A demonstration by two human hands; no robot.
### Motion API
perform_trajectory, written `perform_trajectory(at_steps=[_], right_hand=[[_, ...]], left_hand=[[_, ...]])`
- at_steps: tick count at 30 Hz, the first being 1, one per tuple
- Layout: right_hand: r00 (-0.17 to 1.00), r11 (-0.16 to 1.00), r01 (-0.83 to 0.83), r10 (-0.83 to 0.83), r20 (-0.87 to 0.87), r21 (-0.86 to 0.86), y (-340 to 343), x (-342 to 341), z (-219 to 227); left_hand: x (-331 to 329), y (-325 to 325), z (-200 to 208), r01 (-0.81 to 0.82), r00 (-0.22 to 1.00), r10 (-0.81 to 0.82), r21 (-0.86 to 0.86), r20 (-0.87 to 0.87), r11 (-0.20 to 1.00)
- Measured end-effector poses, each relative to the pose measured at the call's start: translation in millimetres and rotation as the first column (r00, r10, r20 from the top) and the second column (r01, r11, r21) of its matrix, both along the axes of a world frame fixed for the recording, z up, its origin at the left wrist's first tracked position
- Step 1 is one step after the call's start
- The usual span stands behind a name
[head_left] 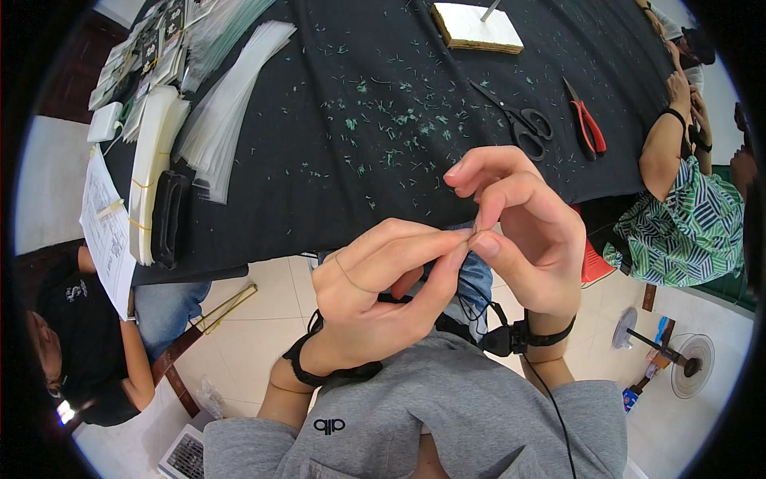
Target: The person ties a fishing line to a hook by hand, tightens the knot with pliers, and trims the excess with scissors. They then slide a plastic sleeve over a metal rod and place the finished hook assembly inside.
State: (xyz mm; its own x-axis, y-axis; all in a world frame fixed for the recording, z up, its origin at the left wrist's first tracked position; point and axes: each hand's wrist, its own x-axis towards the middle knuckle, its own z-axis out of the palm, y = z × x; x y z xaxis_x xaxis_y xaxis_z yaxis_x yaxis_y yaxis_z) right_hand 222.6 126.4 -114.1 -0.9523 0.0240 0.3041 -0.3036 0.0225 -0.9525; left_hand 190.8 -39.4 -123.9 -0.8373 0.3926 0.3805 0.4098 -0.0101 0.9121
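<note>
Pinch: thumb and finger of left hand [375, 275] and right hand [538, 231] are closed tip to tip, apparently on thread [348, 277]; the tips' contents are mostly hidden.
Thread: passed across the back of the left hand, probably so that slack is taken up.
Cloth: hands are held at the near edge of black cloth [271, 231], likely for close viewing.
Scissors: scissors [520, 120] and red-handled pliers [590, 128] are laid beyond the right hand, presumably for reach.
Clippings: green clippings [351, 124] are scattered mid-cloth.
Sleeves: clear sleeves [239, 104] are stacked left, presumably out of the way.
</note>
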Motion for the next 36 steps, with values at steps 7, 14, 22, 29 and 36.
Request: perform_trajectory(at_steps=[7, 14, 22, 29, 36], right_hand=[[0.993, 0.995, -0.031, 0.042, 0.107, -0.099, -3.7, 0.4, 1.4], [0.994, 0.983, -0.057, 0.073, 0.086, -0.176, -3.5, 0.3, -3.1], [0.985, 0.954, -0.117, 0.147, 0.09, -0.277, -5.3, 0.5, -3.8], [0.997, 0.999, -0.039, 0.039, -0.065, -0.013, -4.6, 1.8, -1.5], [0.955, 0.926, 0.263, -0.211, -0.206, 0.272, -11.9, 4.4, 6.5]], left_hand=[[1.0, 0.3, 0.3, 0.0, 1.0, -0.001, 0.02, 0.023, 1.0], [2.1, 0.2, 1.0, -0.011, 1.0, 0.011, 0.002, 0.004, 1.0], [2.0, 1.1, -3.2, -0.009, 1.0, 0.008, 0.049, 0.006, 0.999], [1.9, 1.3, -1.8, -0.031, 0.999, 0.028, 0.08, 0.034, 0.996], [3.5, -0.6, 0.5, -0.034, 0.998, 0.032, 0.03, 0.047, 0.999]])
